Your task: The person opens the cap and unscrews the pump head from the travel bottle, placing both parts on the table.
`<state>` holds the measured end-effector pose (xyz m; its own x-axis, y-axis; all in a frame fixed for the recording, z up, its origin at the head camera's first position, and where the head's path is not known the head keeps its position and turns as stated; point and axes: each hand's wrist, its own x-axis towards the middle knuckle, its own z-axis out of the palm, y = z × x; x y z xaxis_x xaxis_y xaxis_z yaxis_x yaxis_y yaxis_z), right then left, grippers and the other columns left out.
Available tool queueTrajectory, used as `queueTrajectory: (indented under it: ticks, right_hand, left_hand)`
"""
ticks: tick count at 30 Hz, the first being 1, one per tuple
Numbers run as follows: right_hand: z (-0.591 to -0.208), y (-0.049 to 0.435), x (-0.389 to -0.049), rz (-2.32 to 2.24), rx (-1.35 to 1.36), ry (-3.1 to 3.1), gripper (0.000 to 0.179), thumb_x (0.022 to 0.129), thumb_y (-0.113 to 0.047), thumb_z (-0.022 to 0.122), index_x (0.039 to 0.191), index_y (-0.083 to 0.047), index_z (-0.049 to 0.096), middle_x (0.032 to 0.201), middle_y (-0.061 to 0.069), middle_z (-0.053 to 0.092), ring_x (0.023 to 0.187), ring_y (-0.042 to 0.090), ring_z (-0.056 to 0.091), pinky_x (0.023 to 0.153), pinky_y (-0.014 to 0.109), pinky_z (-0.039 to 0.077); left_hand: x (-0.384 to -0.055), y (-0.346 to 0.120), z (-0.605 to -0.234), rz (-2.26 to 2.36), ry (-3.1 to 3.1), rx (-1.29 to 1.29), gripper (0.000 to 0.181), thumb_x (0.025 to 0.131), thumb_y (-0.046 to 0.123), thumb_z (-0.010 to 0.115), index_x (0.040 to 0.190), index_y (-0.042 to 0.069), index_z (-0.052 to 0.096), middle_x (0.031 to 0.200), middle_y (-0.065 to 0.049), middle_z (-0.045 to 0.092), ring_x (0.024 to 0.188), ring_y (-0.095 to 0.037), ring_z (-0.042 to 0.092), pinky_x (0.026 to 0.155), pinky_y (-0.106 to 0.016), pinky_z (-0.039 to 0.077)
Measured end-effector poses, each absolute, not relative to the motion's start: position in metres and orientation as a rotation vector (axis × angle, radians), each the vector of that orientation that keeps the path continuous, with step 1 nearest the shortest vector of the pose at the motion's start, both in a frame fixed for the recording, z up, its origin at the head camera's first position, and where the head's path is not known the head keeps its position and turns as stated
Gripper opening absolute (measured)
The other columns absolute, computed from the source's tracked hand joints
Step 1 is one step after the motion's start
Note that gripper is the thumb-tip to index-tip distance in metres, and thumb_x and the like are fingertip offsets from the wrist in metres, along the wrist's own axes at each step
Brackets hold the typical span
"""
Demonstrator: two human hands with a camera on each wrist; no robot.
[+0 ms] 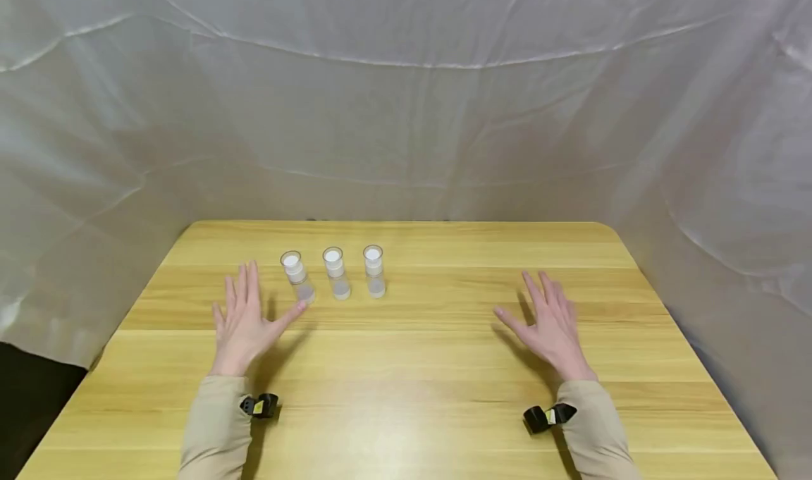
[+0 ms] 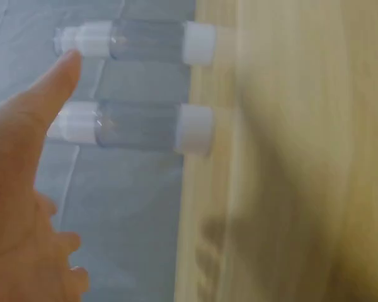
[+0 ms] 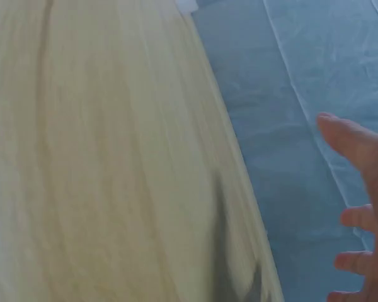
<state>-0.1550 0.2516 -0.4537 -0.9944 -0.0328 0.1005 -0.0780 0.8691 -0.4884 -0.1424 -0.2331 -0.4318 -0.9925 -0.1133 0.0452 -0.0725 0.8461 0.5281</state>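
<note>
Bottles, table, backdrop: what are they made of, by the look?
Bottles: probably glossy plastic, though glass is possible for the see-through middles; white ends look like smooth plastic.
Table: wood or wood-look laminate, satin; pale grain, soft glare.
Backdrop: thin fabric or plastic sheeting, slight sheen; creases catch light.

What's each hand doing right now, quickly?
Left hand: open, fingers spread, holding nothing, near the leftmost bottle.
Right hand: open, holding nothing, above the table.

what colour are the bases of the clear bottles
White; two of the bases show best in the left wrist view.
</note>
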Motion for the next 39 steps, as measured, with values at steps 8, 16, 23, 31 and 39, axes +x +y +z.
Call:
queueTrajectory:
  ticks: [8, 16, 23, 31, 39]
  right_hand:
    - [-0.449, 0.247, -0.152, 1.307, 0.128, -2.702, 0.072, 0.099, -0.036, 0.062, 0.159, -0.013, 0.028, 0.165, 0.023, 0.024, 0.150, 0.050, 0.024, 0.117, 0.076, 0.022]
    - [-0.450, 0.236, -0.152, 1.620, 0.180, -2.491, 0.056, 0.102, -0.017, 0.059, 0.151, 0.000, 0.040, 0.160, 0.024, 0.035, 0.147, 0.045, 0.035, 0.121, 0.051, 0.038]
    - [-0.452, 0.226, -0.147, 1.722, 0.232, -2.363, 0.049, 0.099, -0.006, 0.060, 0.144, 0.006, 0.046, 0.157, 0.028, 0.036, 0.143, 0.046, 0.038, 0.109, 0.008, 0.040]
    - [-0.454, 0.222, -0.145, 1.751, 0.268, -2.360, 0.049, 0.099, -0.005, 0.060, 0.144, 0.008, 0.045, 0.158, 0.028, 0.033, 0.141, 0.047, 0.037, 0.109, 0.008, 0.042]
    - [-0.454, 0.220, -0.146, 1.752, 0.280, -2.373, 0.051, 0.098, -0.005, 0.061, 0.144, 0.009, 0.044, 0.158, 0.027, 0.035, 0.141, 0.048, 0.038, 0.109, 0.009, 0.042]
  left_hand:
    - [-0.143, -0.199, -0.424, -1.205, -2.289, -0.122, 0.098, 0.086, 0.021, 0.079, 0.161, 0.011, 0.017, 0.167, -0.019, 0.020, 0.154, -0.039, 0.019, 0.128, -0.060, 0.016]
    - [-0.145, -0.135, -0.429, -1.502, -2.100, -0.419, 0.067, 0.087, -0.001, 0.073, 0.146, -0.006, 0.041, 0.142, -0.025, 0.054, 0.133, -0.038, 0.051, 0.119, -0.014, 0.034]
    - [-0.152, -0.105, -0.435, -1.814, -2.312, -0.325, 0.089, 0.095, 0.015, 0.069, 0.161, 0.003, 0.011, 0.167, -0.017, 0.024, 0.155, -0.033, 0.025, 0.130, -0.045, 0.022]
    - [-0.169, -0.091, -0.449, -1.900, -2.427, -0.217, 0.096, 0.098, 0.027, 0.067, 0.161, 0.006, -0.002, 0.171, -0.016, 0.004, 0.158, -0.036, 0.008, 0.131, -0.051, 0.011]
    - [-0.185, -0.085, -0.460, -1.937, -2.465, -0.122, 0.090, 0.100, 0.028, 0.062, 0.159, -0.002, 0.001, 0.168, -0.026, 0.006, 0.156, -0.042, 0.011, 0.131, -0.052, 0.012]
